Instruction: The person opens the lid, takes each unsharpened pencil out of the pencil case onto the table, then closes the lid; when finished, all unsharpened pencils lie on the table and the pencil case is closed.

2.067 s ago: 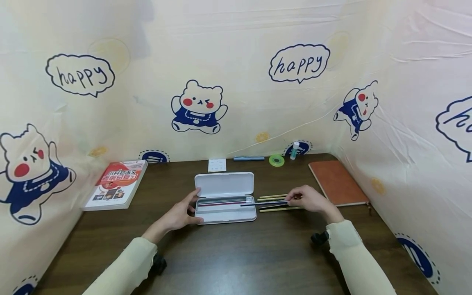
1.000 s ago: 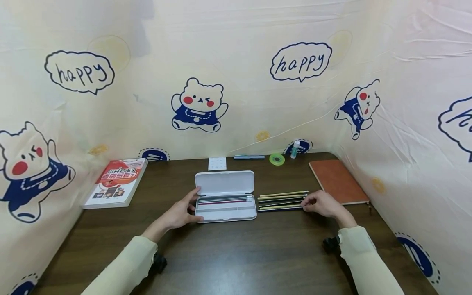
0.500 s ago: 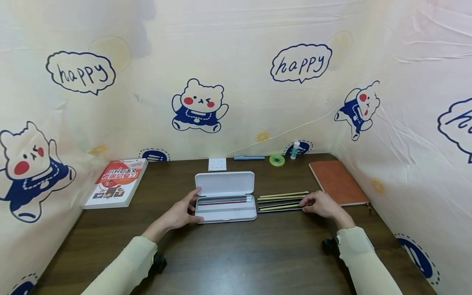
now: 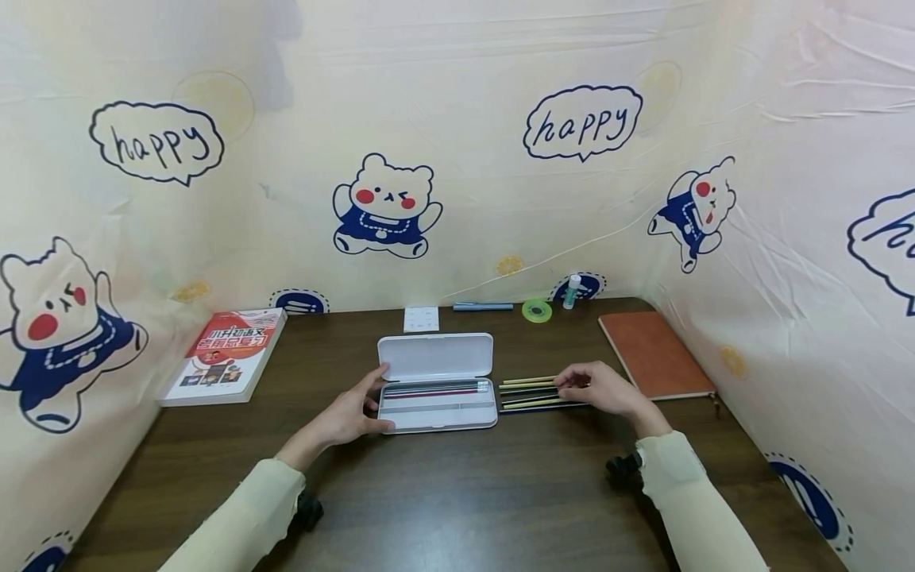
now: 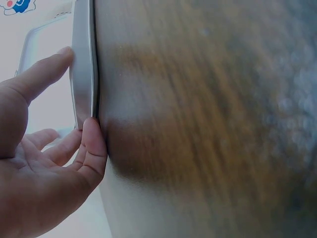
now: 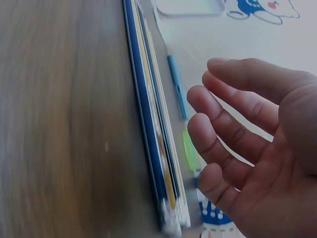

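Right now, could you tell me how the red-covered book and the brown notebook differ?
The book lies at the table's left edge and has a red and white printed cover; the notebook lies at the right edge and has a plain brown cover. The notebook is nearer the right hand; the book lies apart from both hands. Both lie flat and closed.
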Available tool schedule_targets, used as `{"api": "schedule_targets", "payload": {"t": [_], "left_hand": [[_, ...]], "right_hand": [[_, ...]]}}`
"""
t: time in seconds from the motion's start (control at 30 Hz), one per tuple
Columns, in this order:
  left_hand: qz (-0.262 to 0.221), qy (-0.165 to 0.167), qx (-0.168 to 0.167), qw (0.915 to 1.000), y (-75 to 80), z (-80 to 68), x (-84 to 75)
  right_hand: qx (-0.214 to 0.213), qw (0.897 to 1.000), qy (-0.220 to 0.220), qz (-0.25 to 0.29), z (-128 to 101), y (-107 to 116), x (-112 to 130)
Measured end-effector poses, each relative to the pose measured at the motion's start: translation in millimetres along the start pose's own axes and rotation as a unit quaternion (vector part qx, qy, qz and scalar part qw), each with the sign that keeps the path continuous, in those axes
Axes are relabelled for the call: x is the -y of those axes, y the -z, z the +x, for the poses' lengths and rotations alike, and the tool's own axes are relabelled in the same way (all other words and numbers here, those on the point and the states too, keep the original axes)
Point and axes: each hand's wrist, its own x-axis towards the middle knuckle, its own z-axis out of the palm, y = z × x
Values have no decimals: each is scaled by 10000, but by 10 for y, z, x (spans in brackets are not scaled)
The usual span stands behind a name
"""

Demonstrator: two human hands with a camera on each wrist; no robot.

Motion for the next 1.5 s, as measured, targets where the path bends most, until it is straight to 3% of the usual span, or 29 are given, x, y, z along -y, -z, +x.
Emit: {"api": "schedule_targets", "payload": {"t": [0.93, 1.23, 1.5], "left_hand": [[-63, 45, 10, 10000, 4, -3, -11], [-35, -22, -4, 10000, -2, -2, -8], [-50, -26, -47, 10000, -5, 0, -4]], "right_hand": [[673, 9961, 566, 67, 659, -689, 630], [905, 9921, 644, -581, 737, -827, 747], [995, 9898, 591, -827, 773, -877, 796]]}}
